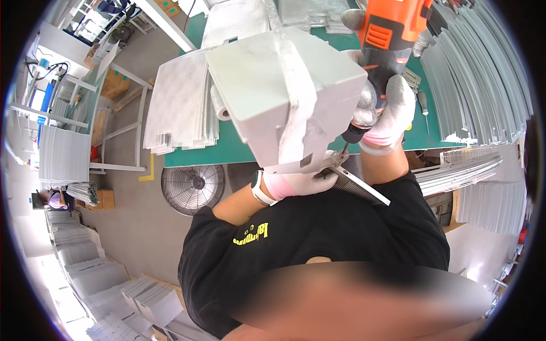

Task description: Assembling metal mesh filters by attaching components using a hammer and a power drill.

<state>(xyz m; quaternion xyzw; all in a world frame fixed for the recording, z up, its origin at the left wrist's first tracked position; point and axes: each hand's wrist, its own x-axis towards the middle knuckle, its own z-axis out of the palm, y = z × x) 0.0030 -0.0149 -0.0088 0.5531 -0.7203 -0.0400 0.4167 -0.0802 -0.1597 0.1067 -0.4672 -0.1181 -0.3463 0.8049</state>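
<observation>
Right hand grips orange drill; left hand clamps metal housing edge.

- We see our left hand in a pale glove, low and near the body, its fingers curled shut in a grip, a dark watch band on the wrist.
- Our left forearm runs bare from the lower left, bent at the elbow.
- Our right hand, also gloved, sits farther and to the right, fingers wrapped tight in a fist-like hold.
- Our right forearm rises short and steep from the body.
</observation>
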